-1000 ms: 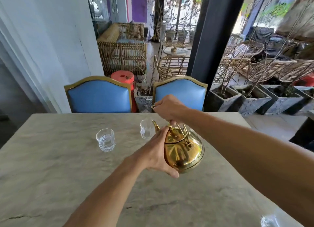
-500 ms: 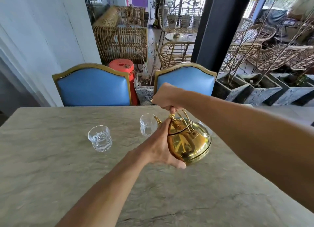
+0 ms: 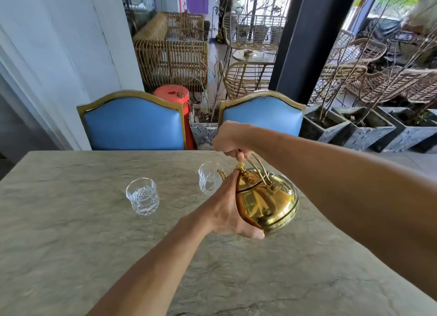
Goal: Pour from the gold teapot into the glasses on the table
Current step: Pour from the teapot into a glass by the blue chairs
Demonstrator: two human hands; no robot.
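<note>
The gold teapot (image 3: 267, 201) is tilted to the left above the grey stone table (image 3: 71, 244), its spout right beside the rim of a clear glass (image 3: 208, 177). My right hand (image 3: 230, 139) grips the teapot's wire handle from above. My left hand (image 3: 225, 211) lies flat against the pot's left side, with the fingertips by the lid knob and the thumb under the base. A second clear patterned glass (image 3: 142, 195) stands alone further left. I cannot tell whether liquid is flowing.
Two blue chairs with gold frames (image 3: 132, 124) (image 3: 262, 114) stand at the table's far edge. Behind them are an orange stool (image 3: 172, 95), rattan furniture, a dark pillar (image 3: 305, 38) and stone planters (image 3: 326, 126) at the right.
The view has shifted a little and the teapot sits slightly closer to the right glass. Both hands keep the same hold on the pot.
</note>
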